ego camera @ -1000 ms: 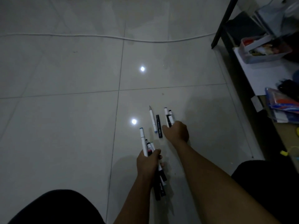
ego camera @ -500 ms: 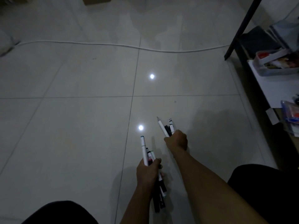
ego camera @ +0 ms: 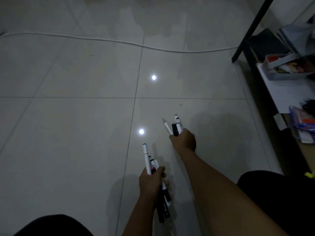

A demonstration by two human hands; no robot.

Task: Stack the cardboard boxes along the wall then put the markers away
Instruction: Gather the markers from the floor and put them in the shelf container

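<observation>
From the head view, the only one I have, I am looking down at a pale tiled floor [ego camera: 68,133] in dim light. My left hand [ego camera: 151,183] is curled round a bundle of markers [ego camera: 148,160], their white caps sticking up past the knuckles and the dark ends hanging out below the palm. My right hand [ego camera: 185,140], further out over the floor, is closed round a second, smaller clutch of markers [ego camera: 177,126], three or so fanned above the fingers; I cannot count them exactly. I see no marker lying loose on the tiles in this view, so I judge the gathering part to be done or close to it. What is left, as I read it, is carrying both handfuls to wherever they are kept. A low shelf [ego camera: 286,92] at the right edge holds a clear tub [ego camera: 288,68] of oddments, which may be the place, though I cannot tell. No cardboard boxes appear here, so I cannot say whether the stacking along the wall is finished. A white cable [ego camera: 102,40] runs across the floor beyond my hands.
</observation>
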